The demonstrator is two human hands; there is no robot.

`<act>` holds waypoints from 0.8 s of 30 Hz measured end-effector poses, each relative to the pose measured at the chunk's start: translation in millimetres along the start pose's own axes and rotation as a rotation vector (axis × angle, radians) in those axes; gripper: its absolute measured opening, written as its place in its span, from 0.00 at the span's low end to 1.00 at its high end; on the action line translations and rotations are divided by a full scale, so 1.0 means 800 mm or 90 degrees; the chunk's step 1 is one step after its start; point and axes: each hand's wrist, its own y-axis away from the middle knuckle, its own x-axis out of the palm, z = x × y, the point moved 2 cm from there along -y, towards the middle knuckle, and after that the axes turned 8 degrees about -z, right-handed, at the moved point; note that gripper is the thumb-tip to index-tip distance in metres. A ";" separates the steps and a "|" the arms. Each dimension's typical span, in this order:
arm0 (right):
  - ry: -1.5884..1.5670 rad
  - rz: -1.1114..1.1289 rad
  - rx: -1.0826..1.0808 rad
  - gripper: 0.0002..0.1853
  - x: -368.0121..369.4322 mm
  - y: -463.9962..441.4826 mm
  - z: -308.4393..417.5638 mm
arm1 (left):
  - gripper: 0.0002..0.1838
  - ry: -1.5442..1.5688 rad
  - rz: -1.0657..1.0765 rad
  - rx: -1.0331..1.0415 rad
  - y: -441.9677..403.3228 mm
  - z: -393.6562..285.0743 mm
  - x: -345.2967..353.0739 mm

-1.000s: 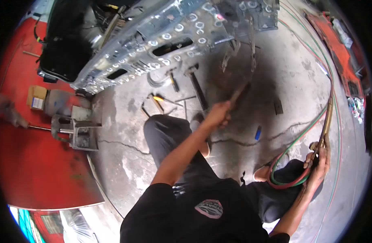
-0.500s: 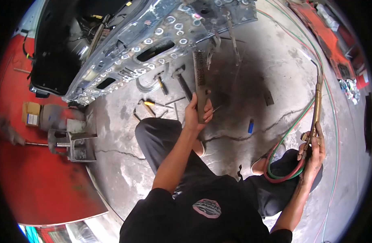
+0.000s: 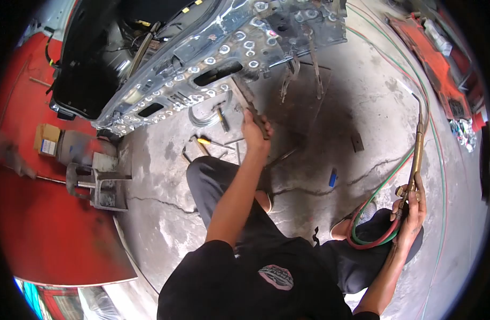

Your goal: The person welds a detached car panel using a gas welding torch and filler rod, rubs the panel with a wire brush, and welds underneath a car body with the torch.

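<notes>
My left hand point(image 3: 257, 132) is closed around a wire brush point(image 3: 245, 95). The brush is tilted, its far end at the lower edge of a metal car body panel point(image 3: 175, 85) dotted with round weld marks; I cannot tell if they touch. My right hand point(image 3: 413, 209), over my right knee, grips a brass gas torch point(image 3: 419, 138). The torch points up and away, with a pale streak at its bent tip that may be a flame. Red and green hoses point(image 3: 369, 244) loop below that hand. Clamps point(image 3: 289, 80) hang from the panel.
Hammers point(image 3: 222, 118), a yellow-handled screwdriver point(image 3: 205, 141) and coiled wire point(image 3: 194, 118) lie on the cracked concrete floor. A blue lighter-like object point(image 3: 333, 177) is nearer me. A red panel point(image 3: 47, 229) and a metal clamp-like fixture point(image 3: 103, 181) stand left. Hoses trail along the right.
My left hand has turned the wire brush, swinging its far end leftward to the panel's lower edge. The view has shifted slightly. My right hand keeps the torch about where it was.
</notes>
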 end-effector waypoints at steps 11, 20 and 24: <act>0.008 -0.002 -0.020 0.31 0.004 -0.003 -0.006 | 0.17 -0.357 0.276 -0.009 0.068 0.031 0.008; 0.008 -0.002 -0.030 0.31 0.005 0.000 0.000 | 0.14 -0.235 0.150 0.223 0.032 0.013 0.004; 0.000 0.008 -0.009 0.31 0.003 0.000 -0.004 | 0.20 -0.204 0.142 0.299 0.029 0.012 0.078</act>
